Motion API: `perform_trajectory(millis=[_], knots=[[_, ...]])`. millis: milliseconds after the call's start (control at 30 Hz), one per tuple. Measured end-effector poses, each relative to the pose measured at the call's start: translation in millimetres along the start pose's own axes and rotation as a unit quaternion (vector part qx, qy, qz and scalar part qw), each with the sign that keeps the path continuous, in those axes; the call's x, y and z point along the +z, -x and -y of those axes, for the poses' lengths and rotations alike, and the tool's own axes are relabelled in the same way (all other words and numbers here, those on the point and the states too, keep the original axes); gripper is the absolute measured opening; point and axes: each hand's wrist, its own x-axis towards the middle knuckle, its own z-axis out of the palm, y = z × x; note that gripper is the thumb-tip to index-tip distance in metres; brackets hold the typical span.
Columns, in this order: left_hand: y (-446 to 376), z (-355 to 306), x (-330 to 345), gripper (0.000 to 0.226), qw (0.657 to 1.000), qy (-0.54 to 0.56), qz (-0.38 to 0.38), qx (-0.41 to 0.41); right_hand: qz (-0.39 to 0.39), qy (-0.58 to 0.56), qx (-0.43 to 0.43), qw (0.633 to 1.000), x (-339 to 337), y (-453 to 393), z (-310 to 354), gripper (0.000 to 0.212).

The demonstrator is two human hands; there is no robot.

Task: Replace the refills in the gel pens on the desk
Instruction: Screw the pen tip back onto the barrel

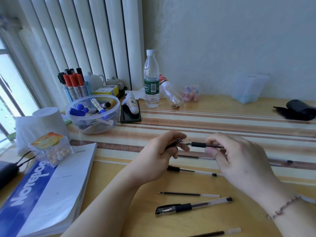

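We hold a gel pen barrel (203, 145) level above the wooden desk (222, 103): our right hand (239, 159) pinches its clear body, while our left hand (164, 151) grips a black cap (172, 144) just beside the pen's tip. Nearer to us lie a loose refill (189, 194), a capped gel pen (193, 206) and another refill (217, 233). On the left sit a notebook (51, 189) and a clear bowl of markers (93, 113); a water bottle (151, 79) stands far off.
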Motion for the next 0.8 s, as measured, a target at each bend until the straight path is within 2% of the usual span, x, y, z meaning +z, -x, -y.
perform_trajectory(millis=[100, 300, 633, 800], knots=[[-1.3, 0.8, -0.5, 0.036, 1.0, -0.008, -0.012, 0.003, 0.006, 0.011, 0.006, 1.0, -0.9, -0.3, -3.0, 0.011], [-2.1, 2.8, -0.3, 0.039, 0.997, -0.053, 0.004, 0.047, 0.005, 0.019, 0.0, 1.0, -3.3, -0.4, -1.8, 0.011], [-3.2, 3.3, 0.7, 0.037, 0.997, -0.07, -0.013, 0.038, -0.023, 0.022, -0.02, 0.999, -6.7, -1.8, -2.7, 0.008], [0.9, -5.5, 5.0, 0.039, 0.994, -0.083, 0.042, 0.062, -0.012, -0.005, -0.067, 0.998, -3.8, -0.3, -0.3, 0.009]])
